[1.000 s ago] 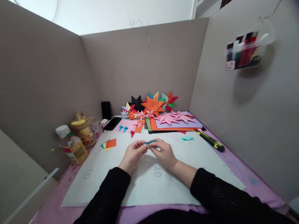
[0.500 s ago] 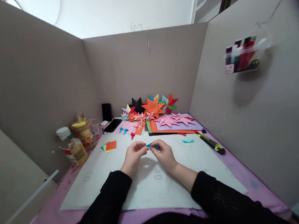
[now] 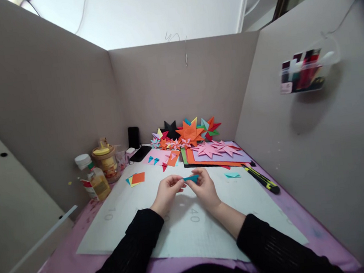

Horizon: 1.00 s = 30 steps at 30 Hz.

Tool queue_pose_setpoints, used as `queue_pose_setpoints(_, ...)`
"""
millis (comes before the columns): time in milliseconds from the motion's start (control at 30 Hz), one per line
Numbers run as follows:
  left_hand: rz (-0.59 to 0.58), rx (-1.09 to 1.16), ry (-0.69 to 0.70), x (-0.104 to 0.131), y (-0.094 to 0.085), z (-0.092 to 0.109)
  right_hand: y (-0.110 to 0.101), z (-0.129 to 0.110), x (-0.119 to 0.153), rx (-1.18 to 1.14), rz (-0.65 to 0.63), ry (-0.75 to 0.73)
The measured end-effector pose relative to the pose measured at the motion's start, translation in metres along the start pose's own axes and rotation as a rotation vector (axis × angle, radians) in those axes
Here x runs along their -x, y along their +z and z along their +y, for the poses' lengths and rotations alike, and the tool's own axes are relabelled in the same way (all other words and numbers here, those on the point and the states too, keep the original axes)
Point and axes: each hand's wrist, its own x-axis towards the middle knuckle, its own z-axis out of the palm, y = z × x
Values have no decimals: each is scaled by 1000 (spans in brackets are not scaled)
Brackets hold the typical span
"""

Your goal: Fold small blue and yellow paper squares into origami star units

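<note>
A small folded piece of blue paper is held between my two hands, above the white mat. My left hand pinches its left end between thumb and fingers. On the other side, my right hand grips the right part, thumb in front and fingers behind. Beyond my right hand lies a folded turquoise paper piece. Left of my hands are small paper squares, an orange one on top. Small blue folded pieces rest on pink paper farther back.
Folded paper stars stand along the back, with pink stars on stacked coloured sheets. A utility knife lies at the right. A glue bottle, a yellow-lidded jar and a phone are at the left.
The blue paper now shows as a longer strip between my hands, and my right fingers have shifted on it. The whole view has moved slightly.
</note>
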Motion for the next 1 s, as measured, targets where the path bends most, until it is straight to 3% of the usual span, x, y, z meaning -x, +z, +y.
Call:
queue_pose_setpoints(133, 15, -106, 80, 0, 0, 2, -1, 2, -1, 97, -120, 5)
queue_pose_setpoints(333, -17, -207, 120, 1, -4, 3, -2, -1, -3, -18, -251, 98)
queue_pose_setpoints(633, -15, -305, 145, 0, -7, 0, -4, -1, -5, -9, -252, 100)
queue_pose_setpoints(800, 48, -307, 194, 0, -7, -2, -8, 1, -5, 237, -113, -141)
queue_pose_setpoints(1000, 43, -309, 165, 1, -7, -1, -10, -1, -4, 405, -110, -388)
